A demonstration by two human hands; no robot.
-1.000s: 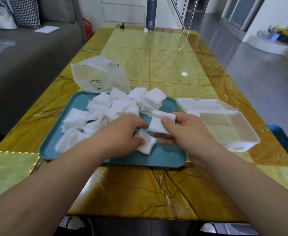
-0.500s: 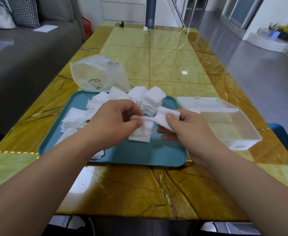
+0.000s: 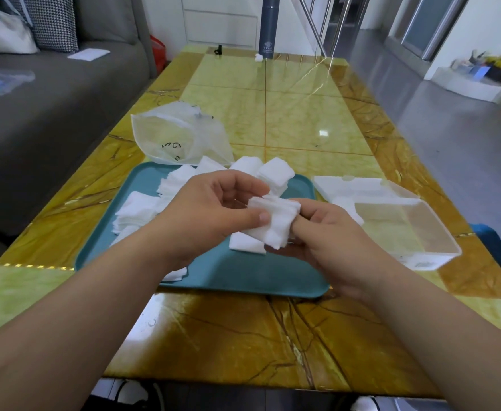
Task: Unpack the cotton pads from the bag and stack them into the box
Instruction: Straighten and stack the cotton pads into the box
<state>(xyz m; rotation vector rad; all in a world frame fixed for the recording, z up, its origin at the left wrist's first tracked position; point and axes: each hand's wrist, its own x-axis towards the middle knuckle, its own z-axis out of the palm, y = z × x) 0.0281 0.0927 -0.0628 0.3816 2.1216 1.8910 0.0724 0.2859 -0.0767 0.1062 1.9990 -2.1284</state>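
A crumpled translucent plastic bag [image 3: 178, 137] lies at the far rim of the teal plastic tray [image 3: 243, 274]. Loose square white cotton pads [image 3: 142, 209] are heaped across the tray's left and far side, partly hidden by the left wrist. The clear rectangular plastic box [image 3: 421, 259] sits just right of the tray, lid open. The hands meet over the tray: the left hand [image 3: 210, 215] pinches a small stack of pads [image 3: 275, 223] and the right hand [image 3: 326, 232] curls round its other side. Underneath is a glossy yellow-and-amber table [image 3: 302, 120], with a grey sofa [image 3: 50, 99] to the left and a dark flask [image 3: 268, 28] at the far end.
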